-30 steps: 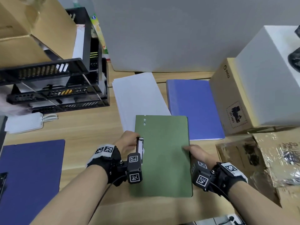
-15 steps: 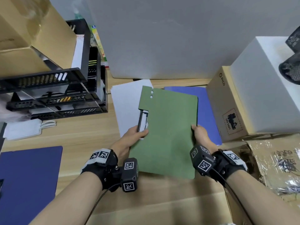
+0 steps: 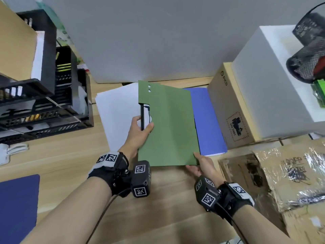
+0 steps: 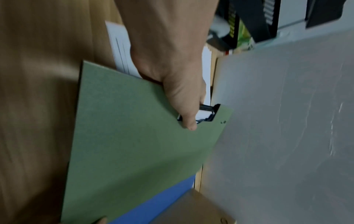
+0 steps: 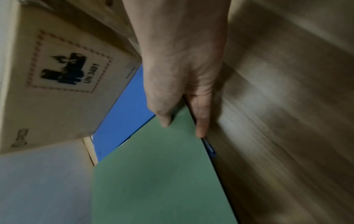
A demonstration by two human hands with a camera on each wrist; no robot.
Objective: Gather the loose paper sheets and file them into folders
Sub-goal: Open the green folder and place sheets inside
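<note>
A green folder (image 3: 168, 124) is held above the wooden desk (image 3: 58, 155), partly over the stack of white sheets (image 3: 117, 110) and the light blue folder (image 3: 205, 120). My left hand (image 3: 140, 129) grips its left edge at the black clip (image 3: 145, 117), thumb on top (image 4: 188, 124). My right hand (image 3: 200, 162) pinches the folder's near right corner, thumb on the cover (image 5: 164, 119) and fingers beneath. In the left wrist view the green folder (image 4: 134, 144) covers part of the white sheets (image 4: 120, 50). The right wrist view shows the green folder (image 5: 159, 174) over the light blue folder (image 5: 122, 109).
Black stacked letter trays (image 3: 44, 103) stand at the left. A dark blue folder (image 3: 17, 205) lies at the near left. A cardboard box (image 3: 228, 110) and a white box (image 3: 274, 76) stand at the right, plastic-wrapped cartons (image 3: 281, 182) nearer. A grey panel (image 3: 149, 41) closes the back.
Both hands have carried the green folder away from me, from the near desk to above the white sheets and light blue folder. My right hand has slid to its near corner.
</note>
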